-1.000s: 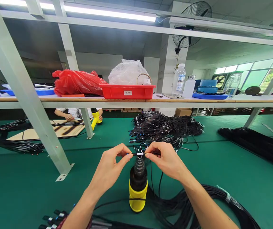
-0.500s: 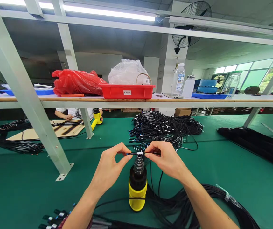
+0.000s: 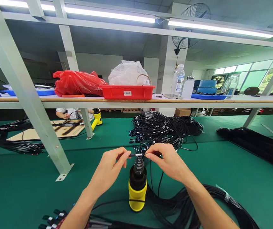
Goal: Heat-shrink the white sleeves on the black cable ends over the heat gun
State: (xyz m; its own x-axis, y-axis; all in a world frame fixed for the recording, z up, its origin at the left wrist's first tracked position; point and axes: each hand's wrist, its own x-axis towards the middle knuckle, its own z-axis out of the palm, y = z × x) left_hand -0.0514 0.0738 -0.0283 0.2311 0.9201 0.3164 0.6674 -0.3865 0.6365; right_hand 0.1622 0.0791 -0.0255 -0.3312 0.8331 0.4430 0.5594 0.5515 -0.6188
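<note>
A thin black cable with a white sleeve (image 3: 138,154) is stretched level between my two hands. My left hand (image 3: 111,165) pinches its left end between thumb and forefinger. The part to the right of the sleeve is pinched by my right hand (image 3: 166,159). Just under the sleeve stands the dark nozzle (image 3: 139,165) of a yellow and black heat gun (image 3: 137,194), pointing upward. Whether the sleeve touches the nozzle, I cannot tell. Behind it are the tips of several more cables (image 3: 139,148).
A large pile of black cables (image 3: 160,127) lies behind my hands. Another bundle (image 3: 224,200) curves along the right front. A metal post (image 3: 43,127) rises at left, and a shelf (image 3: 127,104) with a red bin (image 3: 128,92) spans above. Past it, a co-worker's hand (image 3: 66,116) is near another yellow heat gun (image 3: 97,117).
My left fingers have shifted slightly and curled more around the cable end. More of the white sleeve shows between my hands. A lamp at the upper right has lit up.
</note>
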